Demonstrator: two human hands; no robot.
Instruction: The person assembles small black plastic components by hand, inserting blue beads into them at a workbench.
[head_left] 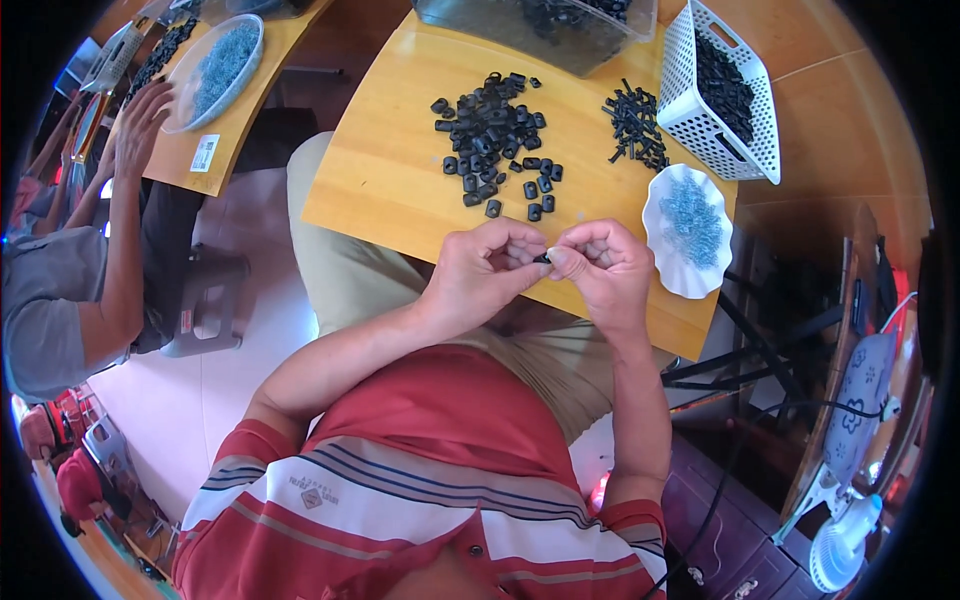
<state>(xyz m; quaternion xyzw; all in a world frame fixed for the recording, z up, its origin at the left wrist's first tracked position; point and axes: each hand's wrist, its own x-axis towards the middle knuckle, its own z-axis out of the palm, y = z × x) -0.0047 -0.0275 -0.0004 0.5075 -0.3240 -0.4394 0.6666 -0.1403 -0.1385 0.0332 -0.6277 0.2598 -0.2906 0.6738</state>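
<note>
Over the table's near edge my two hands meet, fingertips almost touching. My left hand (480, 270) pinches a small black plastic part (542, 258), mostly covered by fingers. On the same spot close the thumb and forefinger of my right hand (605, 268); whether they grip that part or another tiny piece is hidden. Just beyond lies a loose pile of black block-like parts (490, 130). Right of it is a heap of thin black pin-like pieces (637, 125). Beside my right hand, a white wavy-rimmed dish (660, 262) holds many small pale-blue springs (690, 222).
A white perforated basket (690, 110) of black pieces stands at the table's far right, beside a clear bin (540, 45) of black parts. At left, a co-worker's hand (140, 125) is near a round tray (255, 65) of blue pieces. A small fan (840, 545) sits lower right.
</note>
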